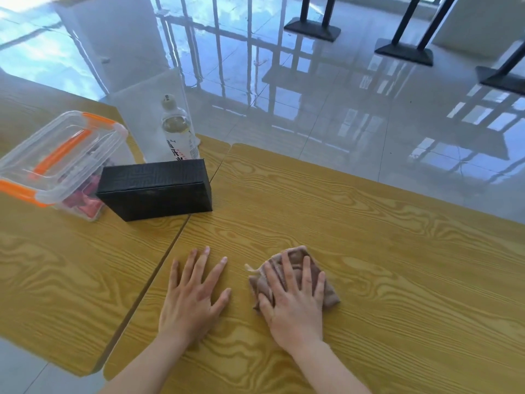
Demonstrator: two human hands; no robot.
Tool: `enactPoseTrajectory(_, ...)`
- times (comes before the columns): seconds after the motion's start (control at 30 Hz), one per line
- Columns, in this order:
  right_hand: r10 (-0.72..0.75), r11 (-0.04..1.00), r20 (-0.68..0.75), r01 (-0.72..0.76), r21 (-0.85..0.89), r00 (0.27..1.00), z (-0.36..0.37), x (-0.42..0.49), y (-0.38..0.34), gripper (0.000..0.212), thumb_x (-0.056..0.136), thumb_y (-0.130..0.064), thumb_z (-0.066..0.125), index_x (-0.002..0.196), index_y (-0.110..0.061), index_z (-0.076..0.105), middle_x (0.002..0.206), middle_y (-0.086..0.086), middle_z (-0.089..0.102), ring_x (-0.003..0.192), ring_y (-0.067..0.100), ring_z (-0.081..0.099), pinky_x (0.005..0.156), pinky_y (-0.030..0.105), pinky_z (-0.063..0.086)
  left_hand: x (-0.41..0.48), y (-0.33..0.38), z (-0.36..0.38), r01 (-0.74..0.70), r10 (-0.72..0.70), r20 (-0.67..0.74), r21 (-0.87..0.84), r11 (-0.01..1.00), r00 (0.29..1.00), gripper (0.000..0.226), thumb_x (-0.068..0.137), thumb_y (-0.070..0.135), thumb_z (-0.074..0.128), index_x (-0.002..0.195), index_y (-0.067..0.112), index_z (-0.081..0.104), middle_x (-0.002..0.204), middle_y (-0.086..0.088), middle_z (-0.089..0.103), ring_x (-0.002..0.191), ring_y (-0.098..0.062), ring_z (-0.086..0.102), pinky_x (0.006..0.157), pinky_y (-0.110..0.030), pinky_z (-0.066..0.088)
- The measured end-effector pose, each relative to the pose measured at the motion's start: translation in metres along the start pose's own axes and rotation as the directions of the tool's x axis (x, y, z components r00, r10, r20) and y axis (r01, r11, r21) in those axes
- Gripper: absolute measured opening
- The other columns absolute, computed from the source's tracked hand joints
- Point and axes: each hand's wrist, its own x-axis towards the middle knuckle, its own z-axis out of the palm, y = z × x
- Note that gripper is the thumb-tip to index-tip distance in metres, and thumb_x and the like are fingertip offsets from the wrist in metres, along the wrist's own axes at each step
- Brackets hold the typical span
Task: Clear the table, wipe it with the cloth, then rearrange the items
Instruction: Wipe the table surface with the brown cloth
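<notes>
Glossy tiled floor (pixel 326 115) reflecting window bars; black stand bases (pixel 312 31).

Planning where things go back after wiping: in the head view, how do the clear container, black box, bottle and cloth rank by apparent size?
1. clear container
2. black box, close to the container
3. bottle, partly hidden
4. cloth, mostly covered by the right hand, so unsure

wooden table (pixel 369 223) bears cloth (pixel 295 275), box (pixel 159 191), container (pixel 56 163).

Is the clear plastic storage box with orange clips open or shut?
Shut. The clear plastic storage box has its lid seated flat on top, orange handle lying down on the lid, with reddish contents visible through the wall.
</notes>
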Motion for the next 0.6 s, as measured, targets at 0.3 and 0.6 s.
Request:
enactPoseTrajectory(0.3, 0.089, 0.987, 0.035, -0.084, -0.134, 0.995, -0.020, -0.022, 0.127, 0.062, 0.086, -0.075, 0.010, 0.142, -0.063, -0.013, 0.159, -0.020, -0.020, 0.146, 0.022, -0.027, 0.116, 0.059, -0.007, -0.003, -0.002, 0.001, 0.078, -0.081, -0.047, -0.051, 0.996, 0.996, 0.059, 0.094, 0.058, 0.028, 0.150, 0.038, 0.029, 0.161, -0.003, 0.021, 0.150, -0.022, 0.007, 0.119, -0.058, 0.008)
enactPoseTrajectory(0.6, 0.396, 0.916, -0.065, -0.399, -0.043, 0.916, 0.017, -0.034, 0.056, 0.073, 0.093, -0.065, 0.008, 0.156, -0.028, 0.008, 0.164, 0.006, -0.009, 0.147, 0.045, -0.008, 0.113, 0.068, 0.004, 0.000, -0.004, 0.003, 0.056, -0.056, 0.001, -0.037, 0.998, 0.998, 0.063, 0.095, 0.058, 0.019, 0.154, 0.040, 0.006, 0.165, -0.004, 0.000, 0.149, -0.023, -0.015, 0.118, -0.060, -0.003)
